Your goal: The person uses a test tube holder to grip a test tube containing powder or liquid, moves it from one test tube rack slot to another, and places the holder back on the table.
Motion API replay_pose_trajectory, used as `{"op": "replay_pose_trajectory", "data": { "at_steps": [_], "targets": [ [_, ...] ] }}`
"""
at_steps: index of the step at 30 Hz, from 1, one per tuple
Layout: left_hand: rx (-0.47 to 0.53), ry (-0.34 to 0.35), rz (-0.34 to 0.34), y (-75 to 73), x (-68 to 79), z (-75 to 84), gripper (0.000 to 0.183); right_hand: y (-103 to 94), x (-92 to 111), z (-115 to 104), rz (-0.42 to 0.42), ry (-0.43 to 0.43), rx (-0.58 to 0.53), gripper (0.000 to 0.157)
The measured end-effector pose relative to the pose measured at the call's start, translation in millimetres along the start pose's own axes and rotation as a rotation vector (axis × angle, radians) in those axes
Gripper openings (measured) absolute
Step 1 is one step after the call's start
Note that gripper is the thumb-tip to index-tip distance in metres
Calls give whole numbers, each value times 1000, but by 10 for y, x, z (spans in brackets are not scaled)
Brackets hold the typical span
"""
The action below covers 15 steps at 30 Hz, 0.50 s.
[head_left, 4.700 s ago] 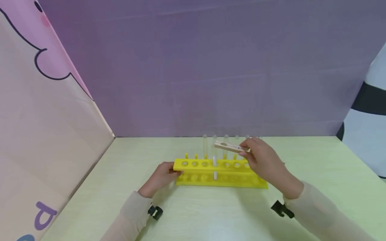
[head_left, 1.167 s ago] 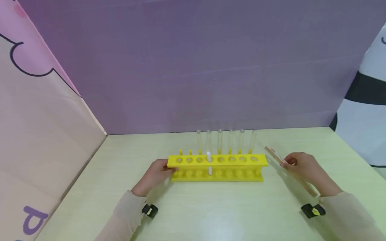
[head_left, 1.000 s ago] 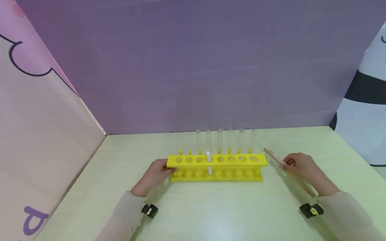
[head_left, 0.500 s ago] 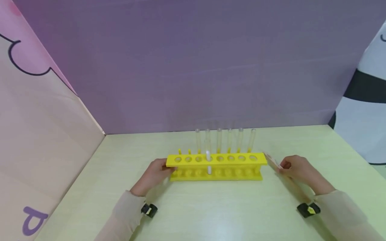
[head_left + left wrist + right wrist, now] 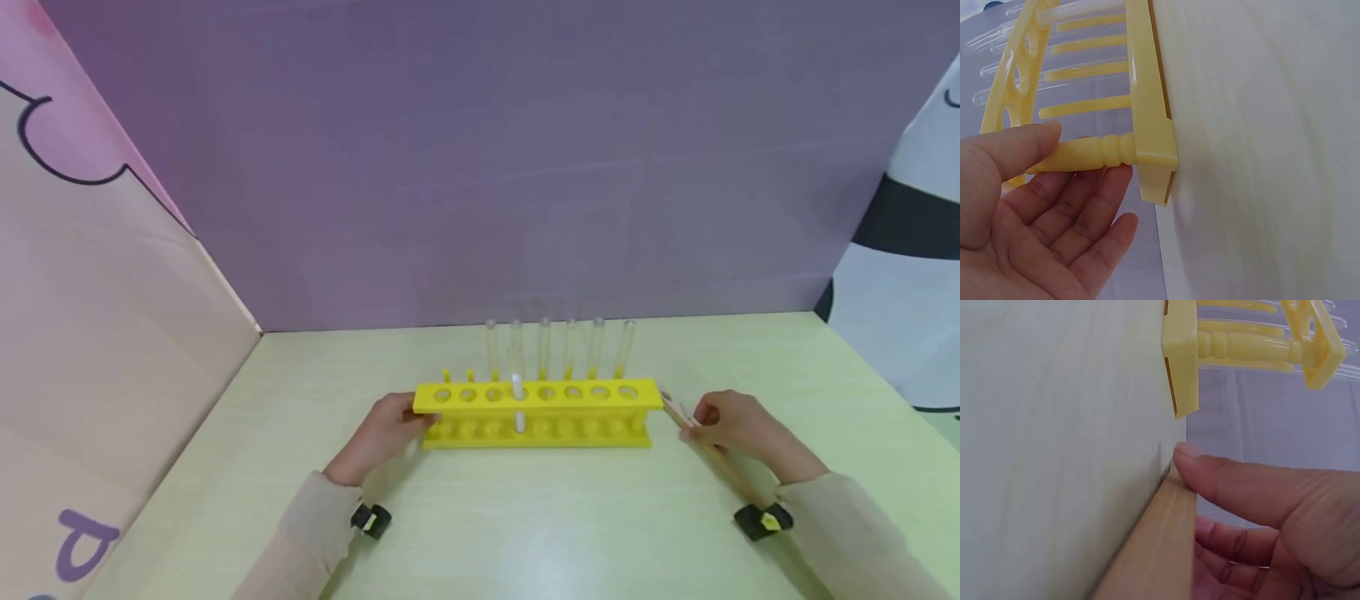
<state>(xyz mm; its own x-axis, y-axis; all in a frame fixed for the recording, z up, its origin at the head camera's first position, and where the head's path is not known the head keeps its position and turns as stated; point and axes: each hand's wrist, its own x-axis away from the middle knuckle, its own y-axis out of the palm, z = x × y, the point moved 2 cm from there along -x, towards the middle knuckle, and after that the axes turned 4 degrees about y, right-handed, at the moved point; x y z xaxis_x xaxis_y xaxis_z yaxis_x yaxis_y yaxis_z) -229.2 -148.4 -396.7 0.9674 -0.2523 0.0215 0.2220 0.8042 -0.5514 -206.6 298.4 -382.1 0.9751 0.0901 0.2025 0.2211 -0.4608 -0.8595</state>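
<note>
A yellow test tube rack [image 5: 480,405] stands on the table, with my left hand [image 5: 382,429] at its left end. In the left wrist view, the thumb and fingers grip the rack's end post [image 5: 1079,154]. One glass test tube with white contents [image 5: 517,388] sits upright in a rack hole. Several clear test tubes [image 5: 545,350] stand upside down on the pegs behind. My right hand [image 5: 738,429], beyond the rack's right end, pinches a wooden test tube holder [image 5: 723,467]. The holder lies low along the tabletop, slanting, its far end close to the rack's right corner.
The pale wooden table [image 5: 480,517] runs back to a purple backdrop [image 5: 480,167]. A printed panel [image 5: 135,333] borders the left side, and a white and black one [image 5: 900,317] the right. Two bare yellow pegs [image 5: 470,375] show at the rack's back left.
From beside the white-filled tube's mouth, my right hand has carried the test tube holder right and down to the tabletop, then drifted slightly left. My left hand keeps its grip on the rack.
</note>
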Motion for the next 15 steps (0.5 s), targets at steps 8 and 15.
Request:
{"op": "replay_pose_trajectory", "data": {
  "at_steps": [8,15],
  "targets": [
    [13,4,-12,-1,-18,2,32,17,-20,33,-15,16,-32,26],
    [-89,46,-22,-84,-12,-38,34,-29,25,7,-26,-28,-4,29]
  ]
}}
